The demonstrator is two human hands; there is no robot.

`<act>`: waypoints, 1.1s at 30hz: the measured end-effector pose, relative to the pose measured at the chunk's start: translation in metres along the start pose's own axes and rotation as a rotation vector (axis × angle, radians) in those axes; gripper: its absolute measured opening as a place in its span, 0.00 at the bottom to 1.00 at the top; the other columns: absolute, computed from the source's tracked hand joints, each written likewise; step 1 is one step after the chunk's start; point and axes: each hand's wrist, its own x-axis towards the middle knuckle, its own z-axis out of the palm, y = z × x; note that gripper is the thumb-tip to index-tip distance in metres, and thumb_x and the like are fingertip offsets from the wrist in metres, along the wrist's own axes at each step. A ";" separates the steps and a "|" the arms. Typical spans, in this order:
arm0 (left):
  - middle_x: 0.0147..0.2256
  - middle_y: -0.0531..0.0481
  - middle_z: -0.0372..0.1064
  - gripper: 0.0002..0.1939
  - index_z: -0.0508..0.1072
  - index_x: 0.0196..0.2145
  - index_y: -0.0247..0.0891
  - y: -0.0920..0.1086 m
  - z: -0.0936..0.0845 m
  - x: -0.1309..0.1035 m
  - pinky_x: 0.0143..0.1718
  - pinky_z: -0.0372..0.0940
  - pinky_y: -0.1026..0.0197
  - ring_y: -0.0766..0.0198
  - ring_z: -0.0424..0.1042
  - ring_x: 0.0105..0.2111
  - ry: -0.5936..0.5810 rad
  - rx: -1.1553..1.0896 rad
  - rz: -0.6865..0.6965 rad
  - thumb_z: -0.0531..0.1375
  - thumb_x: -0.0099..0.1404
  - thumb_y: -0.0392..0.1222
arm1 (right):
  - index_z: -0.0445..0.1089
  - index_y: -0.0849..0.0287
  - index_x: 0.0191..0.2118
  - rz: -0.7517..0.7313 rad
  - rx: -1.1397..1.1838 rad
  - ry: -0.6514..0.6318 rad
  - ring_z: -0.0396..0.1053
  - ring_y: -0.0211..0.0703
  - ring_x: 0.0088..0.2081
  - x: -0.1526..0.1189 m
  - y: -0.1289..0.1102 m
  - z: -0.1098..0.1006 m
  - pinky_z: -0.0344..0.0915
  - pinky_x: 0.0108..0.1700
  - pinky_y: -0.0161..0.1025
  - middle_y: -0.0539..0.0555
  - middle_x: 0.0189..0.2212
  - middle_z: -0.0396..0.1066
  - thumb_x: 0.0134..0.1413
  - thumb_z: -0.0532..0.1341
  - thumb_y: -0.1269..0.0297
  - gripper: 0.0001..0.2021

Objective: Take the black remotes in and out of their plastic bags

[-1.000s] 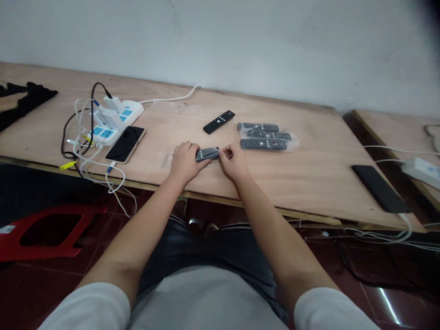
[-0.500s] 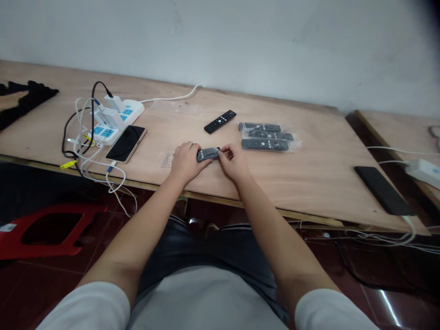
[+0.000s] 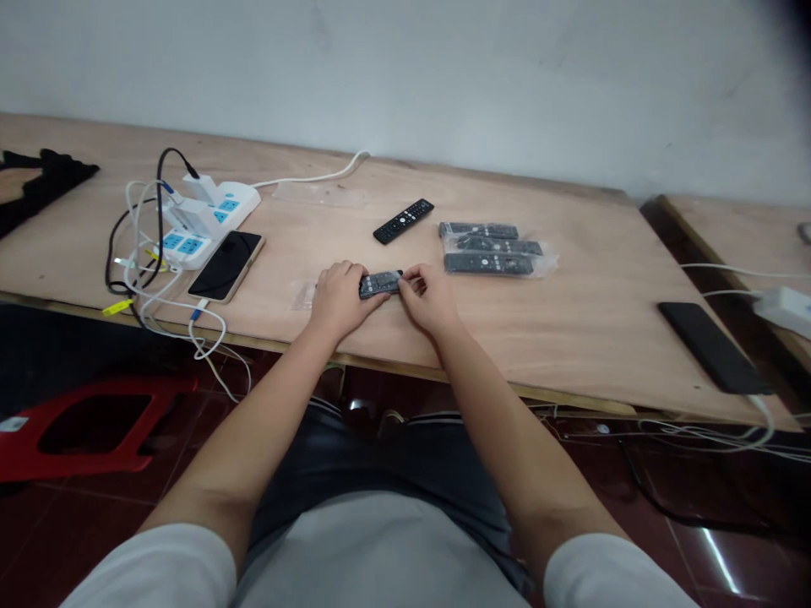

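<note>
A black remote control point(image 3: 379, 284) in a clear plastic bag lies on the wooden table near its front edge. Wrapped over its left end, my left hand point(image 3: 342, 297) grips it, thumb along the near side. My right hand point(image 3: 429, 295) pinches at the right end with thumb and forefinger; whether it holds the remote or only the film is hard to see. Clear film point(image 3: 304, 295) sticks out left of my left hand. Beyond my hands lies an unwrapped black remote point(image 3: 404, 221). Three bagged remotes point(image 3: 487, 263) lie side by side to the right.
A white power strip point(image 3: 237, 201) with chargers and tangled cables stands at the left, beside a phone point(image 3: 226, 267). A flat clear bag point(image 3: 320, 195) lies at the back. On the right is a black phone-like slab point(image 3: 710, 346) with a cable. A red stool point(image 3: 95, 422) stands lower left.
Both hands stay on the bagged remote, with only a slight shift of the right fingers at its right end. The view has moved a little.
</note>
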 end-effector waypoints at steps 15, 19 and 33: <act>0.44 0.42 0.72 0.20 0.73 0.43 0.41 0.000 0.000 0.003 0.53 0.61 0.46 0.46 0.69 0.49 -0.020 -0.009 0.002 0.66 0.64 0.60 | 0.67 0.54 0.36 -0.038 -0.037 0.005 0.67 0.45 0.33 0.000 -0.004 -0.001 0.65 0.40 0.45 0.53 0.32 0.69 0.58 0.62 0.63 0.03; 0.44 0.42 0.72 0.21 0.72 0.43 0.41 0.000 0.000 0.004 0.53 0.61 0.46 0.46 0.68 0.49 -0.029 -0.009 -0.002 0.66 0.65 0.60 | 0.67 0.54 0.36 -0.036 -0.043 0.009 0.67 0.45 0.33 0.000 -0.004 0.000 0.66 0.40 0.46 0.53 0.32 0.68 0.58 0.61 0.63 0.03; 0.44 0.41 0.72 0.21 0.73 0.44 0.40 -0.002 0.001 0.001 0.52 0.61 0.46 0.46 0.69 0.49 -0.005 -0.028 0.009 0.66 0.64 0.59 | 0.67 0.53 0.36 -0.058 -0.050 0.013 0.67 0.46 0.33 0.002 0.000 0.002 0.66 0.40 0.46 0.53 0.31 0.69 0.59 0.61 0.61 0.04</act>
